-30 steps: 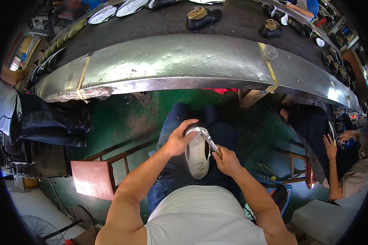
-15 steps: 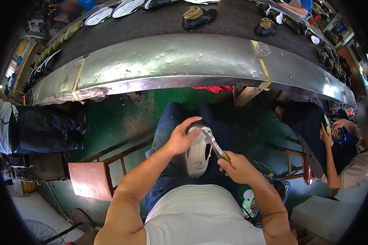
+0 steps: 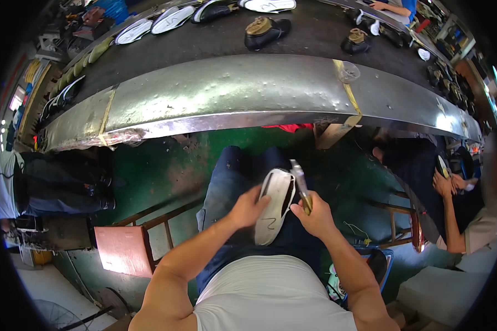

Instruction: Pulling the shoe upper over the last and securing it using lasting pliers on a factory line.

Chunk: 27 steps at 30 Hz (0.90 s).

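Note:
A shoe upper on its last (image 3: pixel 276 201) lies bottom up across my thighs, its pale underside facing me with a dark handwritten mark near the heel end. Along its left side my left hand (image 3: pixel 249 207) is closed, the thumb lying over the edge of the underside. My right hand (image 3: pixel 316 214) grips metal pliers (image 3: pixel 300 179) by their yellowish handle. The head of the pliers is just right of the shoe's toe end, slightly blurred; whether it touches the shoe I cannot tell.
Ahead runs a metal-edged bench (image 3: pixel 221 83) carrying a black-and-tan shoe (image 3: pixel 265 32) and several white-soled shoes (image 3: pixel 172 20). A stool with a reddish seat (image 3: pixel 122 249) stands left. A co-worker's hands (image 3: pixel 445 183) hold a shoe at right; another person's legs (image 3: pixel 63 182) are left.
My left hand has slid from the toe down to the shoe's left side. The pliers have come off the toe and swung more upright. The shoe is tilted slightly to the right.

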Each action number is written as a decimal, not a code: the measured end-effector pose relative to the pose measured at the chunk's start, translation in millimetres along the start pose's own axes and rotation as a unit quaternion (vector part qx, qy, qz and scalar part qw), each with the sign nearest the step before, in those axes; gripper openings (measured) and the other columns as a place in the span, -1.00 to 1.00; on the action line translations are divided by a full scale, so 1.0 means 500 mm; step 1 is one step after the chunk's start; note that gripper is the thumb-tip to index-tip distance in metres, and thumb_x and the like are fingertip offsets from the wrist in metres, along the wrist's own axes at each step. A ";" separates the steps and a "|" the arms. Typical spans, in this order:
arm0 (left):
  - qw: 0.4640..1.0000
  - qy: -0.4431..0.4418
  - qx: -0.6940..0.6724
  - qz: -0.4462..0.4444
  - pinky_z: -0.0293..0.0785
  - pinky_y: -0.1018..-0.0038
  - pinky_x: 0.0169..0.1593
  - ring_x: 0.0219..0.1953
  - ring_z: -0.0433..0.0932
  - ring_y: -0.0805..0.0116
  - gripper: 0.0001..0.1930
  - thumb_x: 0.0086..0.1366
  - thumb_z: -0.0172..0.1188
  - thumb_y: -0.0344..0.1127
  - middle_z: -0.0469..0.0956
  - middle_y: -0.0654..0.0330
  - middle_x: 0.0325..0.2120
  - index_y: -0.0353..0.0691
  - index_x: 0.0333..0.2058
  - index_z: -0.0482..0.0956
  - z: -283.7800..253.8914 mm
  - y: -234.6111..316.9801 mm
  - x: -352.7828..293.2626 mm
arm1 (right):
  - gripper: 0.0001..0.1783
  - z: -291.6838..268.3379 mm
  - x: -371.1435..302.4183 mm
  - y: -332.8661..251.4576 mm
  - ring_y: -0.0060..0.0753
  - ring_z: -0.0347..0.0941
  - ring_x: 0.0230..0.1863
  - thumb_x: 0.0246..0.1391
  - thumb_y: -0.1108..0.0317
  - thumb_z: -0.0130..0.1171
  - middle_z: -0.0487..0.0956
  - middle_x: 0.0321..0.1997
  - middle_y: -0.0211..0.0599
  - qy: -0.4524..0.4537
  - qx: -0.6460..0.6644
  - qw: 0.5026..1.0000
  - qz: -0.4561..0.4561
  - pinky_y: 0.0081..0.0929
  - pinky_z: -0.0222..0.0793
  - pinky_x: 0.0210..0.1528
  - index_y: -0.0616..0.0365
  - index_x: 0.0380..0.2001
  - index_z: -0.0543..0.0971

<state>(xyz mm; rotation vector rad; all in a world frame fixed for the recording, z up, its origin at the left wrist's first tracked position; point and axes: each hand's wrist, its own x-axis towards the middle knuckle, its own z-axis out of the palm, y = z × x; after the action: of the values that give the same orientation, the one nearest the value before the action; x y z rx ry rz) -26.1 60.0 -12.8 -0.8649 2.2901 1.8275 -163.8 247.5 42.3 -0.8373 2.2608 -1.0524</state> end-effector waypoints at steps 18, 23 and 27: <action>0.988 -0.045 -0.145 0.020 0.03 0.38 0.44 0.44 0.09 0.09 0.02 0.09 0.23 -0.45 0.07 -0.17 0.39 -0.35 0.44 -0.20 0.054 -0.083 -0.079 | -0.53 -0.057 -0.072 0.043 0.18 0.54 -0.07 0.17 0.35 0.15 0.60 -0.17 0.08 -0.203 -0.078 0.972 -0.090 -0.13 0.45 0.02 0.33 0.12 0.42; 0.978 -0.104 -0.173 0.057 -0.14 0.36 0.48 0.51 -0.15 0.13 0.02 0.16 0.21 -0.37 -0.20 -0.13 0.47 -0.31 0.45 -0.29 0.049 -0.059 -0.079 | -0.55 -0.059 -0.043 -0.012 0.17 0.55 -0.09 0.15 0.38 0.16 0.60 -0.16 0.07 -0.166 -0.202 0.933 -0.245 -0.10 0.48 0.02 0.44 0.05 0.44; 0.901 -0.067 -0.426 -0.042 -0.16 0.39 0.48 0.50 -0.10 0.19 -0.20 0.46 -0.10 -0.03 -0.18 0.02 0.49 -0.25 0.47 -0.26 0.060 -0.035 -0.072 | -0.66 -0.049 -0.020 -0.036 0.17 0.56 -0.19 0.16 0.34 0.16 0.58 -0.23 0.09 -0.328 -0.325 0.878 -0.126 -0.03 0.48 -0.11 0.36 -0.09 0.46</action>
<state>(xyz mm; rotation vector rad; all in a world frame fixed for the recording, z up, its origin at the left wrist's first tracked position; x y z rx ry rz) 4.0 98.6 -21.9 -0.8346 1.2787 2.7607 -167.3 257.4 72.6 -1.5171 1.9060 -0.0011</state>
